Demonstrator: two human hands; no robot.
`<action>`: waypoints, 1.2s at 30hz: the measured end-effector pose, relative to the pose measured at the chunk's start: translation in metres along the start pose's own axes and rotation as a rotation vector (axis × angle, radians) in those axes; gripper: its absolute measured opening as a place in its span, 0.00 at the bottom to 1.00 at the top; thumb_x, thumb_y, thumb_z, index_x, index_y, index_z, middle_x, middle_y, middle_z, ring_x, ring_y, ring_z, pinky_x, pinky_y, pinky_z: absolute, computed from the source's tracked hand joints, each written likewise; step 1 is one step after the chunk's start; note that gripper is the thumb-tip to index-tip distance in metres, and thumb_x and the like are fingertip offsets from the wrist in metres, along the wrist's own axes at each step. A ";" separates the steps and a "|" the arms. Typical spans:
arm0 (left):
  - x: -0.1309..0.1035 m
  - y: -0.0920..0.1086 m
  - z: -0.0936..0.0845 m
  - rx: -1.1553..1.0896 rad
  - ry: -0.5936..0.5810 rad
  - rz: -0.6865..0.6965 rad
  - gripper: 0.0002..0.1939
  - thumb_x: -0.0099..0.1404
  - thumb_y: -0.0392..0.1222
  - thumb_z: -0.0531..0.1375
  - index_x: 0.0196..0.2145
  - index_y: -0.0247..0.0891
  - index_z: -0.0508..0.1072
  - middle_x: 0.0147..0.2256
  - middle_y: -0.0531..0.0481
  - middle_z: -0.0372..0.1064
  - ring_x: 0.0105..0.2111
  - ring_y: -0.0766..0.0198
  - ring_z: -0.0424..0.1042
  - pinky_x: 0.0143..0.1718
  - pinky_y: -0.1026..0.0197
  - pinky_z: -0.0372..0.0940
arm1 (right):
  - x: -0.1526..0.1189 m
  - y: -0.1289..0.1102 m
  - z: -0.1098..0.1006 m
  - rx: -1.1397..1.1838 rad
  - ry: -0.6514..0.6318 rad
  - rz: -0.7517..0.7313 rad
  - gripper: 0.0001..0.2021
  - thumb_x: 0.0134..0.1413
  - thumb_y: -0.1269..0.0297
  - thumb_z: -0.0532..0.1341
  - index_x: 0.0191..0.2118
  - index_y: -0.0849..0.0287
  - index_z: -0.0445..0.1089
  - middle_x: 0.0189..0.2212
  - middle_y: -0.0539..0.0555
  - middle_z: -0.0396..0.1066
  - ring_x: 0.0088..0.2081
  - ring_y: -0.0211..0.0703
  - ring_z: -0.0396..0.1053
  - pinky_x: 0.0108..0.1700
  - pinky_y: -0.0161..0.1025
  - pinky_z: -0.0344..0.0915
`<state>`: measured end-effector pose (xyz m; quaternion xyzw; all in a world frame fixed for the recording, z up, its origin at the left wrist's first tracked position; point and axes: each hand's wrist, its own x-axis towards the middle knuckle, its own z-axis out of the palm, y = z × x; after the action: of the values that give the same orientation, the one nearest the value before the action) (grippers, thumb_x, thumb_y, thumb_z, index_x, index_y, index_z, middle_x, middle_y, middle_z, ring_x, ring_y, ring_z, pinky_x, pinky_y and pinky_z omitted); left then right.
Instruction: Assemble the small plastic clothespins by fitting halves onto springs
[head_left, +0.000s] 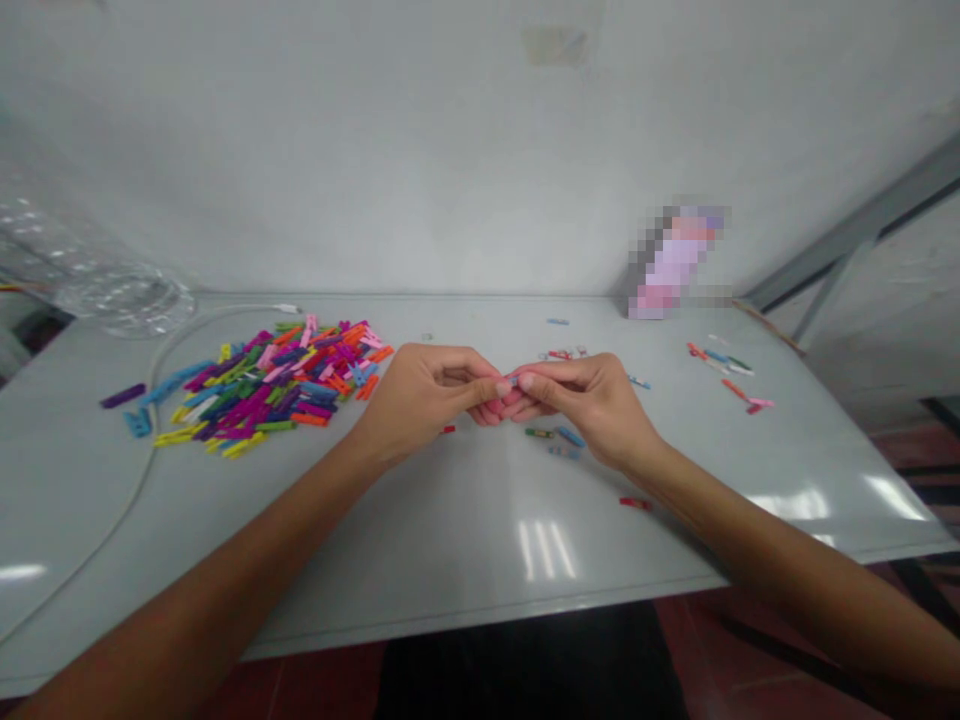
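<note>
Over the middle of the table, my left hand and my right hand meet fingertip to fingertip. Between their pinched thumbs and fingers is a small blue clothespin, mostly covered by the fingers, so I cannot tell whether it is whole. Just beyond my right hand lie a red piece and small metal springs. Below the hands are a green clothespin piece and a blue clothespin piece. A red clothespin piece lies nearer the front edge, by my right forearm.
A large pile of colourful clothespins spreads left of my hands. A white cable curves past it, near a clear plastic container. Loose pieces are scattered at the right. A blurred pink-purple box stands against the wall.
</note>
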<state>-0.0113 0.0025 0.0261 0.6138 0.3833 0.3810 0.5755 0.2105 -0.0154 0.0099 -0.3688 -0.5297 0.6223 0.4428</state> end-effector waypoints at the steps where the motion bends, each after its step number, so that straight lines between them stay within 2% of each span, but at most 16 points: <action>1: 0.000 -0.001 0.000 0.012 0.012 -0.003 0.20 0.63 0.57 0.79 0.33 0.35 0.85 0.26 0.47 0.82 0.26 0.62 0.82 0.31 0.64 0.77 | 0.000 0.000 0.001 -0.004 0.008 -0.009 0.17 0.59 0.46 0.80 0.42 0.55 0.90 0.32 0.55 0.88 0.32 0.47 0.87 0.47 0.48 0.88; 10: -0.004 -0.003 0.006 0.081 0.069 -0.022 0.10 0.69 0.44 0.73 0.33 0.35 0.84 0.26 0.49 0.82 0.26 0.63 0.81 0.27 0.67 0.72 | -0.001 -0.001 0.005 -0.029 0.038 -0.031 0.19 0.57 0.43 0.80 0.41 0.54 0.91 0.30 0.54 0.87 0.31 0.47 0.86 0.44 0.47 0.88; 13: -0.002 -0.004 0.006 0.077 0.081 -0.028 0.13 0.68 0.47 0.75 0.32 0.36 0.83 0.27 0.49 0.82 0.25 0.64 0.79 0.26 0.67 0.72 | 0.000 0.000 0.006 -0.036 0.046 -0.019 0.19 0.56 0.43 0.80 0.40 0.54 0.91 0.31 0.55 0.87 0.31 0.47 0.86 0.44 0.48 0.89; 19: 0.005 -0.007 0.003 0.017 0.092 -0.003 0.21 0.61 0.57 0.80 0.32 0.35 0.83 0.26 0.48 0.82 0.26 0.60 0.81 0.32 0.61 0.78 | 0.007 0.004 0.006 -0.016 0.061 -0.019 0.18 0.58 0.44 0.79 0.42 0.54 0.90 0.33 0.56 0.88 0.33 0.48 0.87 0.46 0.49 0.89; 25: 0.006 -0.008 0.001 0.054 0.109 -0.012 0.19 0.62 0.54 0.79 0.32 0.36 0.83 0.26 0.48 0.82 0.26 0.62 0.80 0.32 0.63 0.76 | 0.010 0.005 -0.003 -0.101 0.022 -0.026 0.21 0.56 0.41 0.79 0.43 0.54 0.90 0.34 0.56 0.88 0.36 0.51 0.88 0.49 0.51 0.88; 31: 0.003 -0.011 0.003 0.092 0.144 -0.002 0.12 0.64 0.48 0.76 0.32 0.36 0.83 0.26 0.50 0.81 0.25 0.64 0.78 0.30 0.64 0.74 | 0.008 0.005 -0.007 -0.264 0.050 -0.058 0.21 0.61 0.40 0.76 0.44 0.54 0.90 0.38 0.56 0.89 0.39 0.52 0.89 0.48 0.49 0.88; 36: 0.002 -0.010 0.003 0.111 0.154 -0.004 0.15 0.64 0.49 0.77 0.31 0.37 0.82 0.25 0.50 0.80 0.24 0.64 0.78 0.29 0.64 0.74 | 0.006 0.005 -0.007 -0.277 0.004 -0.053 0.21 0.64 0.41 0.74 0.46 0.54 0.90 0.39 0.56 0.89 0.41 0.52 0.89 0.51 0.49 0.87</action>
<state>-0.0082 0.0037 0.0162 0.6128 0.4479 0.4042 0.5103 0.2141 -0.0082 0.0034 -0.4135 -0.6192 0.5307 0.4050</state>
